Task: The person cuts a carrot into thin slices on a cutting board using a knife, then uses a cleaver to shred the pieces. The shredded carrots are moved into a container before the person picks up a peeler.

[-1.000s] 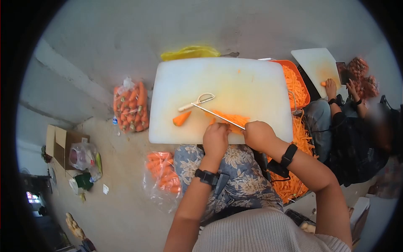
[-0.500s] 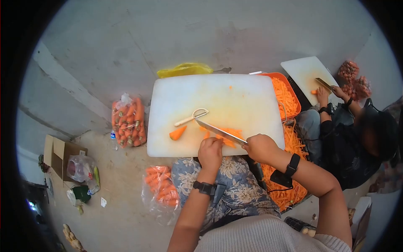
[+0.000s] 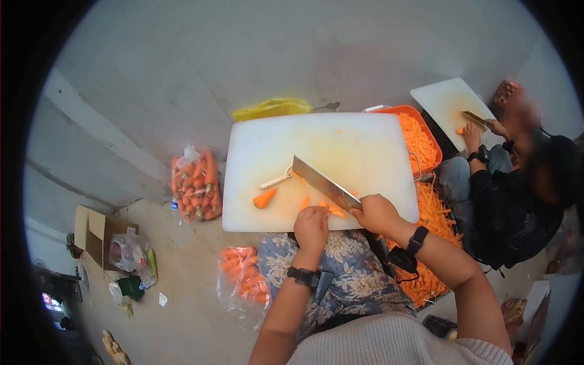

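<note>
A cleaver (image 3: 321, 181) is in my right hand (image 3: 378, 216), its blade slanting up and left over the white cutting board (image 3: 261, 140). My left hand (image 3: 311, 228) has its fingers closed at the board's near edge, beside cut carrot pieces (image 3: 336, 211); the fingertips press on or near them, and what they hold is too small to make out. Left of these lies a carrot chunk (image 3: 265, 198). Just above the chunk is a peeler (image 3: 275, 182) with a pale handle, its head partly behind the blade.
An orange tray (image 3: 439, 159) of carrot strips stands right of the board, with more strips (image 3: 431, 213) below it. Bagged carrots (image 3: 196, 185) are at left, others (image 3: 244, 274) near my knee. A co-worker (image 3: 505, 201) cuts at another board (image 3: 447, 100) on the right.
The cleaver's blade is raised and tilted more steeply, now covering the peeler's head. The carrot pieces under it lie differently. The whole view has shifted slightly.
</note>
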`<state>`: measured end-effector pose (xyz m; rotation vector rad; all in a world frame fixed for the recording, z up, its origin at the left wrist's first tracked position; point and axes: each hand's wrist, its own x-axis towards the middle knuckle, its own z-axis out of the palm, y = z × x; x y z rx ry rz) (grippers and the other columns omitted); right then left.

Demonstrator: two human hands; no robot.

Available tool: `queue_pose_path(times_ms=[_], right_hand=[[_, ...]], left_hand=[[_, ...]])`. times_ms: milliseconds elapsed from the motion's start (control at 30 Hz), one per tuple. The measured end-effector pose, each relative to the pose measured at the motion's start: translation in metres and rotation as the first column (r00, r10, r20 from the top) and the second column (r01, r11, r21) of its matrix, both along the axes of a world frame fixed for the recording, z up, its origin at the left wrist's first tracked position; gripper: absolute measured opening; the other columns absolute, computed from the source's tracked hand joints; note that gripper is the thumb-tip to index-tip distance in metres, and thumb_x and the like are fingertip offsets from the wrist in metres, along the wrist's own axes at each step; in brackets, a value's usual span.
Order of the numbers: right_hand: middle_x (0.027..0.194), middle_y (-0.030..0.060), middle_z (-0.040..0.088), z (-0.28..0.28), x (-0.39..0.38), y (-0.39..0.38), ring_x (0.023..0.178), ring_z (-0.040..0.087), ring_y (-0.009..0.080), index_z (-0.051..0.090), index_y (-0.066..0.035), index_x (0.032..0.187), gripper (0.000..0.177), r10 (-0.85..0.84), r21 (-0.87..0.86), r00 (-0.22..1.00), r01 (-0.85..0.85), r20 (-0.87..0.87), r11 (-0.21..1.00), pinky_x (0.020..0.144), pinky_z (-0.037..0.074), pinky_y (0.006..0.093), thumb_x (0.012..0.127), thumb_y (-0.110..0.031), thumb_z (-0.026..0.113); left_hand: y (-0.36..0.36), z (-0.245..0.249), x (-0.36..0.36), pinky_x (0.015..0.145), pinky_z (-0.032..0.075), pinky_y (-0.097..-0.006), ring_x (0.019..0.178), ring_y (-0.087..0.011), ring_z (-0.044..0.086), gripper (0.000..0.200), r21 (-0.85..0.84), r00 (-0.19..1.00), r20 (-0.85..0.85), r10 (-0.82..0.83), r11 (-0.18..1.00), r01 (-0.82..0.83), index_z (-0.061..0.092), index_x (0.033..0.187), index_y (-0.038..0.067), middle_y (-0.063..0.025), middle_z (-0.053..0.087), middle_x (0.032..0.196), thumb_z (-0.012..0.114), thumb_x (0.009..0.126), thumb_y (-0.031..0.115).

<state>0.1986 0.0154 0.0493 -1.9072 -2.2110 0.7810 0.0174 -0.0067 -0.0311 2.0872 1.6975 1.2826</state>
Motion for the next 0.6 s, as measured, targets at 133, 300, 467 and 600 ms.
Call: queue_pose_path(times_ms=[133, 300, 467, 600], right_hand=[[0.073, 0.0220, 0.065, 0.015, -0.002, -0.016, 0.071, 0.065, 0.0385, 0.067, 0.001, 0.077, 0.029, 0.031, 0.046, 1.000, -0.031, 0.004, 0.998, 0.067, 0.052, 0.0460, 0.086, -0.025, 0.063], [0.073, 0.0205, 0.065, 0.022, 0.001, -0.024, 0.071, 0.065, 0.0371, 0.068, 0.000, 0.076, 0.027, 0.069, 0.035, 0.996, -0.071, 0.063, 0.997, 0.066, 0.051, 0.0464, 0.085, -0.025, 0.064], [0.074, 0.0191, 0.066, 0.018, 0.000, -0.027, 0.072, 0.066, 0.0347, 0.069, 0.000, 0.078, 0.012, 0.203, 0.003, 0.963, -0.207, 0.180, 0.978, 0.065, 0.053, 0.0440, 0.077, -0.010, 0.063], [0.076, 0.0202, 0.067, 0.013, -0.010, -0.024, 0.073, 0.067, 0.0347, 0.070, 0.000, 0.078, 0.011, 0.174, -0.080, 0.963, -0.161, 0.205, 0.984, 0.066, 0.054, 0.0438, 0.073, -0.006, 0.061]], left_hand=[[0.001, -0.001, -0.001, 0.074, 0.051, -0.0379, 0.081, -0.0285, 0.063, 0.008, 0.003, 0.999, 0.041, -0.013, 1.000, 0.013, 0.071, 0.081, 0.004, -0.0095, 0.067, 0.083, 0.073, 0.075, 0.008], [0.001, 0.000, 0.000, 0.072, 0.050, -0.0391, 0.079, -0.0292, 0.062, 0.006, 0.042, 1.000, -0.015, 0.013, 0.999, -0.012, 0.070, 0.080, 0.004, -0.0092, 0.066, 0.081, 0.072, 0.075, 0.007], [0.001, 0.000, -0.001, 0.071, 0.049, -0.0404, 0.079, -0.0309, 0.060, 0.005, 0.041, 1.000, -0.005, 0.004, 0.999, -0.003, 0.069, 0.079, 0.006, -0.0098, 0.064, 0.079, 0.069, 0.074, 0.005], [0.003, 0.002, 0.000, 0.069, 0.049, -0.0418, 0.078, -0.0316, 0.059, 0.006, -0.019, 0.999, -0.050, 0.010, 1.000, -0.011, 0.068, 0.078, 0.007, -0.0100, 0.062, 0.078, 0.066, 0.073, 0.005]])
